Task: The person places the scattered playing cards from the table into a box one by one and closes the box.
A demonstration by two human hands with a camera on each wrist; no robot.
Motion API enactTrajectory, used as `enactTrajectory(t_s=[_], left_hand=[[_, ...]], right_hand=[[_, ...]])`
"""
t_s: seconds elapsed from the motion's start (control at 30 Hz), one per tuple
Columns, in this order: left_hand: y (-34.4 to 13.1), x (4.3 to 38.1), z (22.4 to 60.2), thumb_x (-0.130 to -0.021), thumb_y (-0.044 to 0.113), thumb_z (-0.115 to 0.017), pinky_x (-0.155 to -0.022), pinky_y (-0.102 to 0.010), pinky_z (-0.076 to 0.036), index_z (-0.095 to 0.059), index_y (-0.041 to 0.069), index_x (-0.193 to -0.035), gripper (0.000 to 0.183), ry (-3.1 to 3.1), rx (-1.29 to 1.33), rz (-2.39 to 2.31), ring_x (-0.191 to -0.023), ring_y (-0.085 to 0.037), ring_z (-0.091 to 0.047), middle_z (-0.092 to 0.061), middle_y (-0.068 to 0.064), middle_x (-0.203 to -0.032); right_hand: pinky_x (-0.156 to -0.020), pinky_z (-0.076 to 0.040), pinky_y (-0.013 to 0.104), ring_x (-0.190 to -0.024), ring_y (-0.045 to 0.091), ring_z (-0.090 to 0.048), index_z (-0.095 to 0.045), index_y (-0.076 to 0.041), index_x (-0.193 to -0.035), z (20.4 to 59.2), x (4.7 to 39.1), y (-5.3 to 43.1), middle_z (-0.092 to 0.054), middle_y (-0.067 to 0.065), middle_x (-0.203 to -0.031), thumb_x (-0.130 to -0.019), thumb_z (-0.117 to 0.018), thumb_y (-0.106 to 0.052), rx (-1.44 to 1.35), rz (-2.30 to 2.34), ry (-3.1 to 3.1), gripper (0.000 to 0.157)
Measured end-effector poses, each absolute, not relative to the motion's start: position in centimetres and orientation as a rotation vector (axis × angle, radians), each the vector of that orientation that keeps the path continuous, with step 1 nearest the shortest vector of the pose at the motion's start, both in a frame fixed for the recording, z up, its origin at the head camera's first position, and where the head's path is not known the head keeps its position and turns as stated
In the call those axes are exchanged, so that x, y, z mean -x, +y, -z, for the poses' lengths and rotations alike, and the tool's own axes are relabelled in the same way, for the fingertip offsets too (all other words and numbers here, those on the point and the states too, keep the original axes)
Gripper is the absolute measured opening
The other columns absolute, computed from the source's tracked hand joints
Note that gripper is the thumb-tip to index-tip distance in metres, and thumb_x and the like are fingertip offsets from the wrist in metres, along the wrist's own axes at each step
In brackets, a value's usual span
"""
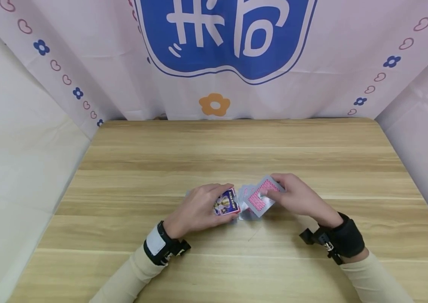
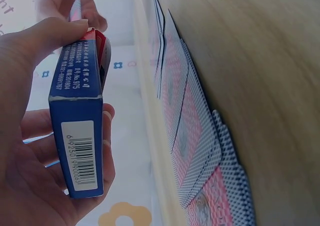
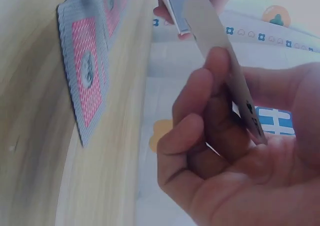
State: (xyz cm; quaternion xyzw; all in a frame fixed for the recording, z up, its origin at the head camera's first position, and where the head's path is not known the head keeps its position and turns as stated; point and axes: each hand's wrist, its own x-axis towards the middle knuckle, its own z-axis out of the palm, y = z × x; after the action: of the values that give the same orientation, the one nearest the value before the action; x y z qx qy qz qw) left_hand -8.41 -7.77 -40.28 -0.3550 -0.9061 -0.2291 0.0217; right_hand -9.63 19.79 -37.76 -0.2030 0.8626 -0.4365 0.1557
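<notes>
My left hand (image 1: 198, 206) grips a small blue playing-card box (image 1: 226, 203) between thumb and fingers, just above the table. In the left wrist view the box's barcode end (image 2: 80, 156) faces the camera, and a red flap shows at its far end. Thumb and fingers of my right hand (image 1: 300, 197) pinch a playing card (image 1: 261, 201) with a red-patterned back, held tilted close to the open end of the box. Below the hands, several cards (image 2: 185, 126) lie overlapping on the tabletop, backs up; in the head view the left hand and the held card partly cover them.
The wood-grain table (image 1: 199, 155) reaches back to a printed curtain (image 1: 104, 84) with a blue emblem. White sheeting (image 1: 21, 181) hangs along the left side, and more fabric (image 1: 422, 113) along the right. Both wrists wear black straps (image 1: 344, 235) with small cameras.
</notes>
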Motion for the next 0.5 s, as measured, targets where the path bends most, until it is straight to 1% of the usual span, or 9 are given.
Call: enactTrajectory(t_s=[0.1, 0.2, 0.37, 0.5], left_hand=[[-7.7, 8.4, 40.2, -0.074, 0.056, -0.07, -0.059, -0.026, -0.052, -0.054, 0.009, -0.129, 0.075, -2.791, 1.104, 0.707, -0.079, -0.005, -0.053, -0.066, -0.007, -0.106], [-7.6, 8.4, 40.2, -0.073, 0.056, -0.071, -0.059, -0.026, -0.051, -0.054, 0.009, -0.129, 0.076, -2.785, 1.105, 0.706, -0.079, -0.005, -0.053, -0.066, -0.008, -0.106], [-7.4, 8.3, 40.0, -0.074, 0.057, -0.069, -0.063, -0.026, -0.053, -0.053, 0.009, -0.13, 0.076, -2.798, 1.108, 0.716, -0.083, -0.005, -0.054, -0.066, -0.008, -0.109], [-7.3, 8.2, 39.9, -0.076, 0.058, -0.067, -0.063, -0.026, -0.052, -0.053, 0.008, -0.131, 0.075, -2.798, 1.126, 0.735, -0.083, -0.005, -0.054, -0.065, -0.009, -0.11]], right_hand=[[-0.05, -0.036, 0.027, -0.061, 0.015, -0.051, -0.063, -0.012, -0.099, 37.6, 9.6, 19.7, -0.066, 0.003, -0.08, -0.092, -0.061, -0.014, 0.554, 1.29, 2.454, 0.008], [-0.051, -0.036, 0.027, -0.063, 0.016, -0.052, -0.064, -0.012, -0.104, 37.5, 9.5, 19.4, -0.068, 0.001, -0.085, -0.092, -0.061, -0.016, 0.534, 1.31, 2.429, 0.013], [-0.047, -0.031, 0.025, -0.058, 0.017, -0.048, -0.064, -0.012, -0.108, 37.5, 9.3, 18.8, -0.07, 0.0, -0.085, -0.093, -0.06, -0.019, 0.516, 1.352, 2.393, 0.017], [-0.049, -0.034, 0.026, -0.06, 0.017, -0.05, -0.065, -0.013, -0.106, 37.8, 9.1, 18.3, -0.07, -0.001, -0.084, -0.092, -0.062, -0.02, 0.503, 1.387, 2.42, 0.015]])
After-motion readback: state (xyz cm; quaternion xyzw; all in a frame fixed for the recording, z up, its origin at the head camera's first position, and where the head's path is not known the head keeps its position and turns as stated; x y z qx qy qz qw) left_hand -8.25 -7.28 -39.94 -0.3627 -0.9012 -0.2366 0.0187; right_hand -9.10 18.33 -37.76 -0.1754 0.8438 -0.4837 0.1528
